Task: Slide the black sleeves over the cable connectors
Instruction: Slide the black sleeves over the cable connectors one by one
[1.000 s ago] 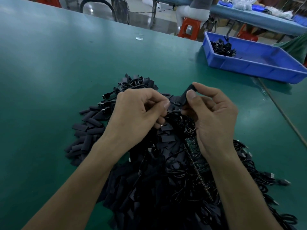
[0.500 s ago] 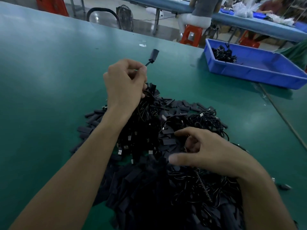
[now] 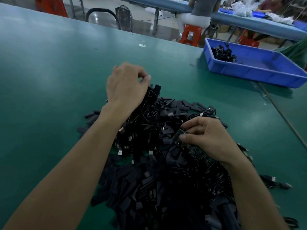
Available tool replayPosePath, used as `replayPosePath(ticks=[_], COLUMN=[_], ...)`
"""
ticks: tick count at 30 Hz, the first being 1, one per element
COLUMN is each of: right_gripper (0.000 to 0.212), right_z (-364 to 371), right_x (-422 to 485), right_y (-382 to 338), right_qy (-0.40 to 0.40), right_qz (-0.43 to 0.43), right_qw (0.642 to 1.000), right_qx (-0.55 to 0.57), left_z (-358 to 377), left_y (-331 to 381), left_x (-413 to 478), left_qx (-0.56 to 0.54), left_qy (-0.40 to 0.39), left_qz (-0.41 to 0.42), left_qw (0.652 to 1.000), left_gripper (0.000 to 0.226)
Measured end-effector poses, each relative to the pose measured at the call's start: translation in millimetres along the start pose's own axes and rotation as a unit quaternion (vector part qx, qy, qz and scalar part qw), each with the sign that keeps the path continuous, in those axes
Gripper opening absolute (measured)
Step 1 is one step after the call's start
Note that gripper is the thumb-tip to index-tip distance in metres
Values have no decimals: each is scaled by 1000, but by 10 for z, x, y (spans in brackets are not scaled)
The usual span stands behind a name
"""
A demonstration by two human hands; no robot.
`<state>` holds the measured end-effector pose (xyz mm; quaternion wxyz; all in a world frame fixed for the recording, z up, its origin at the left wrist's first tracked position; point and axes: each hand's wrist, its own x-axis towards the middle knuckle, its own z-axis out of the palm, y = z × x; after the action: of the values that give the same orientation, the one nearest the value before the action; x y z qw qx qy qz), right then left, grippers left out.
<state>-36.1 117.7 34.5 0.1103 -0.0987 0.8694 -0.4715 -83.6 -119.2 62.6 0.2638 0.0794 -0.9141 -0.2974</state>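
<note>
1. left hand (image 3: 126, 87): at the far end of the heap, fingers curled together over the top of a cable bundle (image 3: 149, 105) and gripping it. thumb and forefinger tips (image 3: 147, 78) meet. i cannot tell whether a single connector is pinched there.
2. right hand (image 3: 206, 140): at the right of the heap, thumb and forefinger clamped on the far end of a green circuit strip (image 3: 192, 147). its long axis runs near-right under the palm.
3. black sleeves (image 3: 142, 181): loose and flat, heaped thickest near me between the forearms on the green table (image 3: 49, 80).
4. connectors (image 3: 120, 152): bare silver plugs hang from the bundle just near of the left wrist, pointing roughly toward me.
5. judgement: the sleeves lie near-left of the right hand, which is closer to them. it would have to free the strip first, then meet a plug end-on.
6. blue tray (image 3: 249, 72): far right, well apart.
</note>
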Motion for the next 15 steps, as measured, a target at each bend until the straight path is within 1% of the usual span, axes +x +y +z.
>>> replayPosePath(ticks=[2,3,4,5,6,7,8,9,10,11,12,15], right_gripper=[27,27,26,26,26,26,26,24,22,23,24,22], right_z=[-2,-7,-14,-18,-20,-23,-23,-28,-35,-42,-49,-74], right_x=[19,26,32,32,29,26,22,20,17,10,3,-15], right_y=[37,53,67,80,89,97,103,107,108,112,114,107], right_qy=[-7,-9,-17,-31,-48,-61,-70,-74,-77,-78,-79,-77], right_qz=[-5,-10,-18,-29,-41,-53,-62,-71,-80,-87,-91,-87], right_qw=[1000,999,997,994,989,985,982,979,977,974,972,966], right_qx=[28,47,74,104,133,153,165,173,182,192,203,232], left_z=[-50,-76,-90,-97,-88,-69,-39,5,60,104,126,148], left_y=[101,167,237,299,336,362,376,376,350,322,301,272], left_x=[-151,-253,-369,-491,-599,-686,-754,-798,-823,-837,-842,-851], left_qx=[-26,-60,-93,-127,-156,-175,-175,-154,-126,-120,-142,-252], left_qy=[92,119,125,105,57,-17,-99,-172,-226,-265,-293,-339], left_qz=[87,138,193,239,264,262,239,207,180,156,131,63], left_qw=[992,981,969,957,950,949,950,951,949,944,936,904], left_gripper=[18,17,15,13,13,12,13,16,20,23,23,15])
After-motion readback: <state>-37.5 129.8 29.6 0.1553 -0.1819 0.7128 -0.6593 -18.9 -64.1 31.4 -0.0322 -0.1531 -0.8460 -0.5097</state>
